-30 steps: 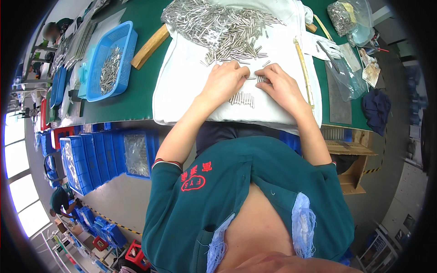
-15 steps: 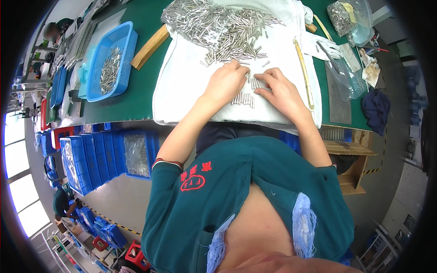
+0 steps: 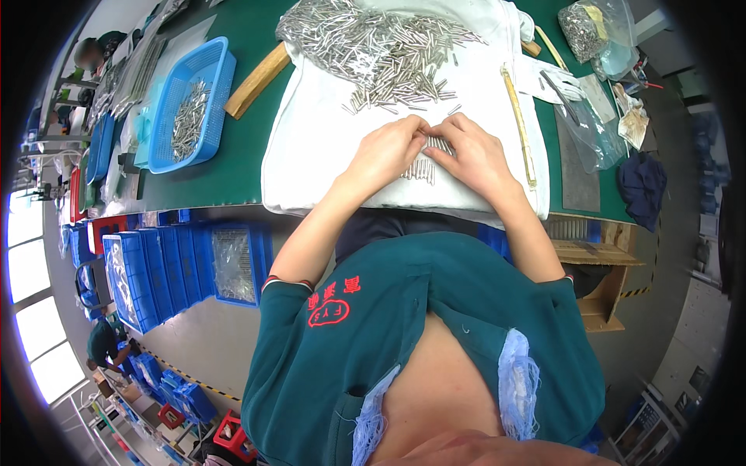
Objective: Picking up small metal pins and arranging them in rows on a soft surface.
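Note:
Between my two hands lies a short row of small silvery metal pins [image 3: 441, 145], side by side on the white cloth [image 3: 318, 155]. The fingers of my left hand [image 3: 390, 149] close on the row's left end. At its right end, my right hand [image 3: 475, 155] presses with thumb and fingers. Just nearer to me is a second row of pins [image 3: 420, 172], partly hidden by my hands. Beyond my fingertips spreads a large heap of loose pins [image 3: 404, 66], partly under clear plastic at its left.
A blue basket [image 3: 221, 85] with more pins stands left, beside a wooden bar [image 3: 256, 80]. A yellowish strip [image 3: 518, 128] lies on the cloth's right side. Farther right are a white glove [image 3: 544, 81], a bag of small parts [image 3: 583, 31] and dark cloth [image 3: 643, 190].
My left hand has come back from the heap's near edge. My right hand has shifted slightly left, and both now close in on the upper row of pins.

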### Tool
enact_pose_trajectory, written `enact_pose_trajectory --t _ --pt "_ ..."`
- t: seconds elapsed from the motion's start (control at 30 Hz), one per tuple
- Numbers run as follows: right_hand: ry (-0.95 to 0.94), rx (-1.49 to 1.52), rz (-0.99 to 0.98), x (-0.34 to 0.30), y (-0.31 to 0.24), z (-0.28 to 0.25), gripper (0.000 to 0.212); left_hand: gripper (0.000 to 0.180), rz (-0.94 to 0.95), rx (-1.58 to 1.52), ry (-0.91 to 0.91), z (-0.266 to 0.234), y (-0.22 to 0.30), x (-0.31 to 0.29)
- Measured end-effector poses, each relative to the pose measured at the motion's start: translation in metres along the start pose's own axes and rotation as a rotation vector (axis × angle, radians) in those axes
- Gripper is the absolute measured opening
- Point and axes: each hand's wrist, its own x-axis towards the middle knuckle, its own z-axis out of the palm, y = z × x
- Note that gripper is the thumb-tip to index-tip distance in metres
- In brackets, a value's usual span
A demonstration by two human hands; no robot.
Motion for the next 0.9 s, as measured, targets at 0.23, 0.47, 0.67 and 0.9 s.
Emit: enact_pose_trajectory --t 0.23,0.47,0.67,0.9 --pt "-0.133 0.075 -0.016 -0.014 0.012 -0.020 0.027 0.028 0.264 0.209 0.102 0.001 -0.014 -0.018" --pt "-0.219 0.235 0.024 -0.034 -0.003 -0.025 0.031 0.042 0.398 0.272 0.093 0.014 0.002 -0.034" --pt "-0.277 0.245 0.147 -0.043 -0.001 -0.027 0.033 0.039 0.417 0.341 0.036 0.019 -0.004 -0.030" --pt "-0.225 0.222 0.146 -0.044 -0.002 -0.024 0.032 0.040 0.400 0.354 0.058 0.015 -0.005 -0.032"
